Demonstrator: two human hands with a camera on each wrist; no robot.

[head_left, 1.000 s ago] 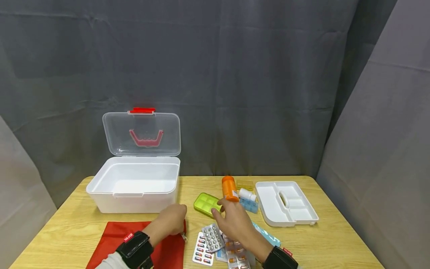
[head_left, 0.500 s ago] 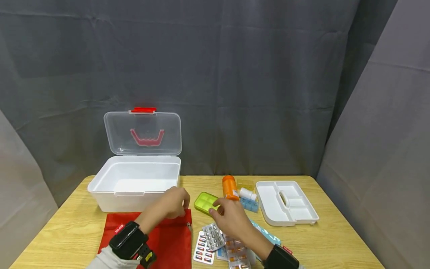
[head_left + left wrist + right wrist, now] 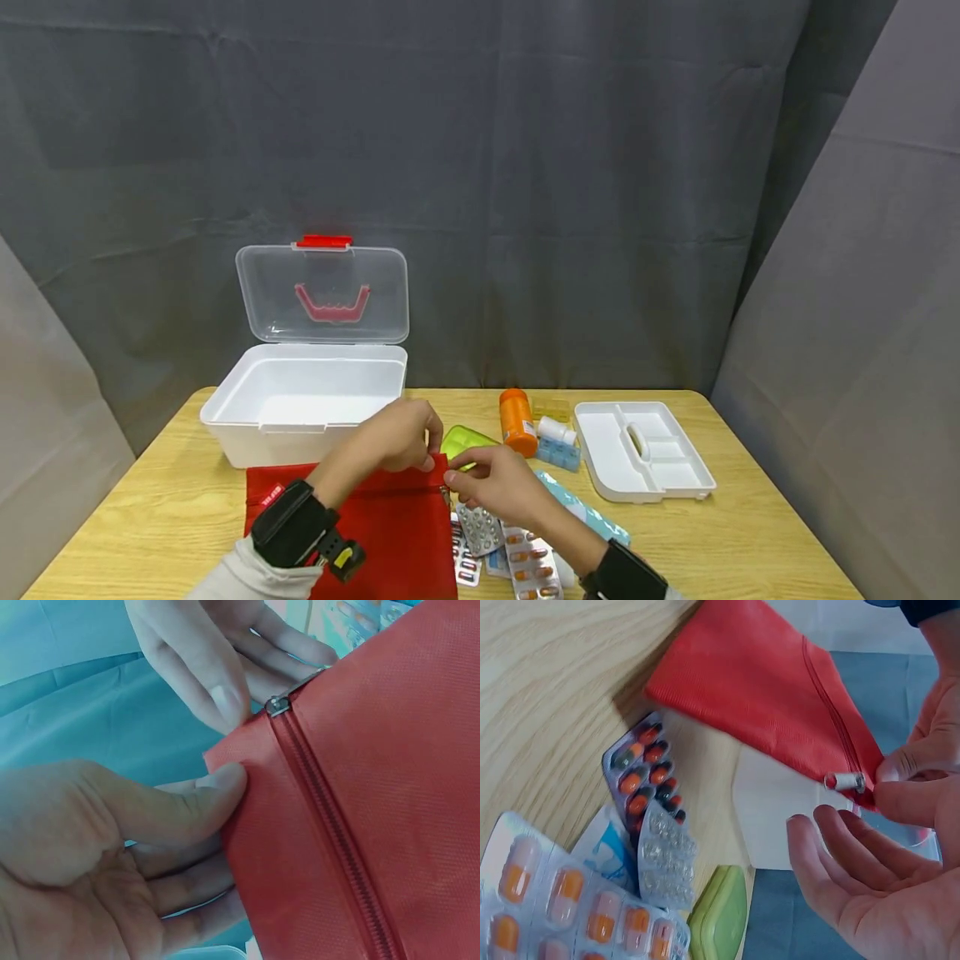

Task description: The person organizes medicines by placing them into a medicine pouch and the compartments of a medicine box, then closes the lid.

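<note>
A red zippered pouch is lifted at its far edge. My left hand pinches that edge near the right corner, thumb on the near face, as the left wrist view shows. At the same corner my right hand pinches the pouch's edge beside the zipper end. Its other fingers are loosely spread in the right wrist view. The metal zipper slider sits at the corner end of the zipper, with its pull hanging close to the right fingers. The zipper looks shut along its visible length.
Behind the pouch stands an open white box with a clear lid. Blister packs, a green pill case, an orange bottle, a white bottle and a blue pill case lie near a white divided tray.
My left hand has raised the pouch's edge and carried it up and to the right. My right hand has moved left from over the green case and now pinches the pouch's corner.
</note>
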